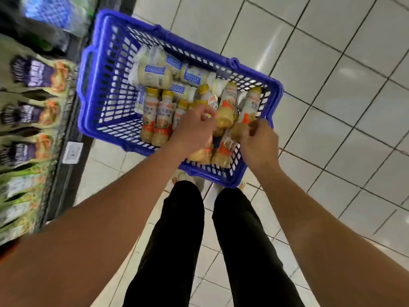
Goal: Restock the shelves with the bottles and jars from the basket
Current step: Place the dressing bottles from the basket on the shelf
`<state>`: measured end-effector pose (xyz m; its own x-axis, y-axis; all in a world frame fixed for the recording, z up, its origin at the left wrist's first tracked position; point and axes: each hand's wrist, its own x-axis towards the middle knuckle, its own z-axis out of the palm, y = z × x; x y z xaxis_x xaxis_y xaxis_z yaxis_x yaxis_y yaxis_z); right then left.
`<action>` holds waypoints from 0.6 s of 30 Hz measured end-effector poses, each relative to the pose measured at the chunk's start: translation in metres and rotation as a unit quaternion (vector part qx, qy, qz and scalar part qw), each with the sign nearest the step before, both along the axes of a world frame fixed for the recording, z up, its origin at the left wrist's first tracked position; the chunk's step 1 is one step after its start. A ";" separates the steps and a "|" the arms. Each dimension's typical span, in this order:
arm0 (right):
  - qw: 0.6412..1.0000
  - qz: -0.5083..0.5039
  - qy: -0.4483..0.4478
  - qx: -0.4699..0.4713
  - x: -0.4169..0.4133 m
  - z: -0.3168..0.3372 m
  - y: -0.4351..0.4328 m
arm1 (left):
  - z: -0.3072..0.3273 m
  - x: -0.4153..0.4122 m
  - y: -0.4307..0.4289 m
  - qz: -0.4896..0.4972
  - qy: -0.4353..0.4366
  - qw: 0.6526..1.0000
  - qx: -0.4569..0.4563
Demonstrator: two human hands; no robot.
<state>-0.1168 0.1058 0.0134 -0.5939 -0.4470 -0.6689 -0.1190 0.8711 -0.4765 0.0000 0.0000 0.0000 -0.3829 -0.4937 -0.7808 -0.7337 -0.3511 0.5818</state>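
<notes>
Bare left hand (194, 129), bare right hand (259, 140), black trousers (177, 229)

Even, bright overhead light; pale glare patches on the floor tiles (345, 72) at upper right. Shelf goods (33, 111) along the left edge smeared by motion blur. Wide-angle distortion bends tile lines toward the corners. Basket (106, 96) fairly sharp; shadows soft

Blue plastic basket (104, 89) — glossy tiled floor (332, 63) — clear shiny bottles (163, 116).

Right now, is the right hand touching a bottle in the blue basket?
Touching. The head view shows the right hand gripping the bottle, fingers curled round its base.
</notes>
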 end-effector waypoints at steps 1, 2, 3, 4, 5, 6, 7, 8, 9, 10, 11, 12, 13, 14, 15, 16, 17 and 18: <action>1.000 0.011 0.025 0.001 0.001 -0.011 -0.006 | -0.010 -0.009 -0.006 -0.028 -0.016 0.999 -0.031; 0.998 0.025 0.052 0.021 0.001 -0.021 -0.012 | -0.020 -0.019 -0.012 -0.056 -0.040 0.995 -0.066; 0.995 0.049 0.070 0.049 0.003 -0.030 -0.018 | -0.031 -0.028 -0.018 -0.074 -0.054 0.992 -0.087; 0.990 0.076 0.082 0.082 0.007 -0.036 -0.024 | -0.038 -0.038 -0.021 -0.094 -0.062 0.989 -0.093; 0.985 0.101 0.092 0.107 0.010 -0.042 -0.027 | -0.045 -0.046 -0.022 -0.111 -0.058 0.987 -0.097; 0.979 0.121 0.102 0.126 0.013 -0.047 -0.030 | -0.052 -0.055 -0.022 -0.142 -0.067 0.981 -0.111; 0.974 0.134 0.116 0.144 0.014 -0.051 -0.033 | -0.058 -0.062 -0.022 -0.185 -0.085 0.970 -0.134; 0.968 0.142 0.129 0.159 0.016 -0.055 -0.035 | -0.063 -0.068 -0.021 -0.229 -0.105 0.955 -0.160; 0.964 0.143 0.146 0.171 0.017 -0.059 -0.038 | -0.068 -0.073 -0.022 -0.255 -0.120 0.942 -0.183; 0.961 0.140 0.158 0.181 0.017 -0.063 -0.041 | -0.071 -0.078 -0.022 -0.274 -0.134 0.932 -0.194; 0.958 0.134 0.168 0.190 0.016 -0.067 -0.044 | -0.073 -0.082 -0.024 -0.291 -0.149 0.926 -0.189; 0.957 0.129 0.176 0.194 0.016 -0.071 -0.045 | -0.078 -0.086 -0.026 -0.308 -0.163 0.920 -0.181; 0.954 0.129 0.180 0.201 0.015 -0.073 -0.046 | -0.079 -0.088 -0.028 -0.326 -0.175 0.913 -0.173; 0.951 0.133 0.182 0.210 0.014 -0.076 -0.047 | -0.082 -0.090 -0.029 -0.345 -0.189 0.904 -0.168; 0.949 0.138 0.181 0.219 0.013 -0.078 -0.048 | -0.085 -0.091 -0.030 -0.360 -0.203 0.895 -0.168; 0.949 0.138 0.174 0.223 0.012 -0.079 -0.048 | -0.088 -0.091 -0.031 -0.369 -0.217 0.888 -0.166; 0.949 0.142 0.170 0.227 0.011 -0.080 -0.049 | -0.089 -0.092 -0.031 -0.379 -0.223 0.882 -0.171; 0.949 0.142 0.165 0.228 0.009 -0.080 -0.049 | -0.090 -0.093 -0.031 -0.392 -0.227 0.874 -0.175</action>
<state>-0.1080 0.0567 -0.0665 -0.7035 -0.3290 -0.6299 -0.4571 0.8882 0.0467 -0.0925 -0.0305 -0.0904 -0.4006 -0.4574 -0.7940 -0.8523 0.5040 0.1397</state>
